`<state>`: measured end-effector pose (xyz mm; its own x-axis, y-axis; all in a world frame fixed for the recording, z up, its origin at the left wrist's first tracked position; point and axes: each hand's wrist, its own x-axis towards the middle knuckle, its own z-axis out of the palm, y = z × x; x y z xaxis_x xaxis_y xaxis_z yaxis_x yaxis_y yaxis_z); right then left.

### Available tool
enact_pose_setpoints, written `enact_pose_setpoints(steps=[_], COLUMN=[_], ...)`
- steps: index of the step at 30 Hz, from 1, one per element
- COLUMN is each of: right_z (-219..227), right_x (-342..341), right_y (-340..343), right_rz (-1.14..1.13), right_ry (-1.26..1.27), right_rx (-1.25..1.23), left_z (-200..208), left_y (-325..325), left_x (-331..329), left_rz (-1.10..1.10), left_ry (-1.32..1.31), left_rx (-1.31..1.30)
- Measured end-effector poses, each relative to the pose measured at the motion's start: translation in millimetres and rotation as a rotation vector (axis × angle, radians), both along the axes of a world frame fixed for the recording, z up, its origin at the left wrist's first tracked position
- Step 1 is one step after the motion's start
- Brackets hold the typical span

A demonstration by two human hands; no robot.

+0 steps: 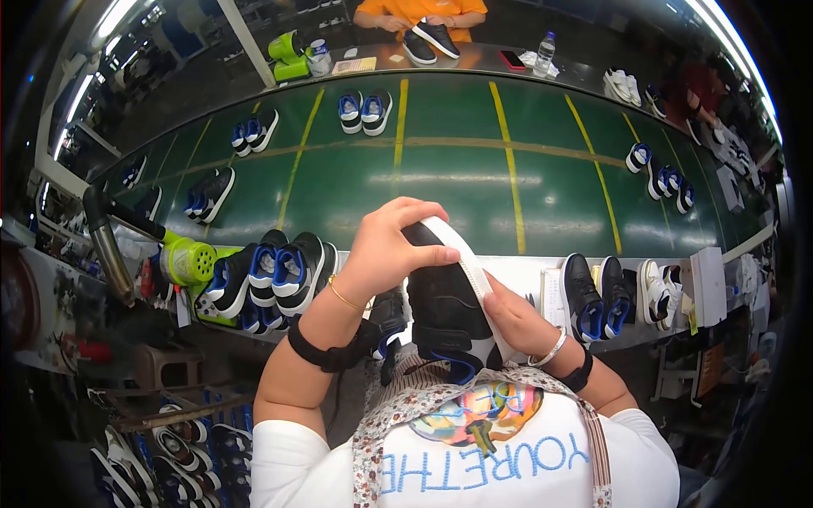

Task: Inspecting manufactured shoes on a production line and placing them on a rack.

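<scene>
A black sneaker point(442, 305) with a white sole and blue lining is held up in front of my chest, its toe pointing away from me. My left hand point(391, 247) grips the toe end, with the thumb laid across the upper near the sole edge. Along the right side, my right hand point(518, 320) presses against the white sole, its fingers partly hidden behind the shoe. Under my left forearm, another dark shoe point(388, 320) shows partly, close to my apron.
A green conveyor belt point(449, 199) with yellow lines carries pairs of sneakers point(364, 113). At left, a lime-green heat gun point(188, 260) stands by several shoes point(288, 275). More black shoes point(593, 296) and a white box point(707, 288) are at right. Opposite, an orange-shirted person point(421, 13) handles shoes.
</scene>
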<state>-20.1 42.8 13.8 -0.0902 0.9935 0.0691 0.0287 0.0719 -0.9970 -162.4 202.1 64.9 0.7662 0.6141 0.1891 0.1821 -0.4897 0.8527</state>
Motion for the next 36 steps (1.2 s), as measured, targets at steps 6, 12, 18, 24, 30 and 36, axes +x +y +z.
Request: enact_pose_setpoints(steps=[6,12,18,24,30,36], right_z=[0.5,-0.9,-17.1,-18.5,-14.9,-2.1], right_x=[0.2,-0.2,3.8,3.4,2.5,-6.0], right_y=[1.6,0.9,0.3,-0.8,-0.2,2.0], right_rz=[0.096,0.111,0.128,0.150,0.210,0.176], right_ry=[0.031,0.108,0.102,0.185,0.247,0.201], right_rx=[-0.010,-0.048,-0.056,-0.094,-0.081,-0.066], left_z=[1.3,-5.8,-6.9,-19.3,-11.0,23.2], left_y=[14.5,28.2,37.1,30.3,30.8,40.7], left_x=[-9.8,-17.9,-28.0,-34.7,-42.2,-39.2], left_rz=[-0.013,-0.053,-0.099,-0.084,-0.203,-0.308], left_ry=[-0.064,-0.126,-0.168,-0.346,-0.339,-0.045], left_rx=[-0.595,-0.724,-0.840,-0.884,-0.756,-0.482])
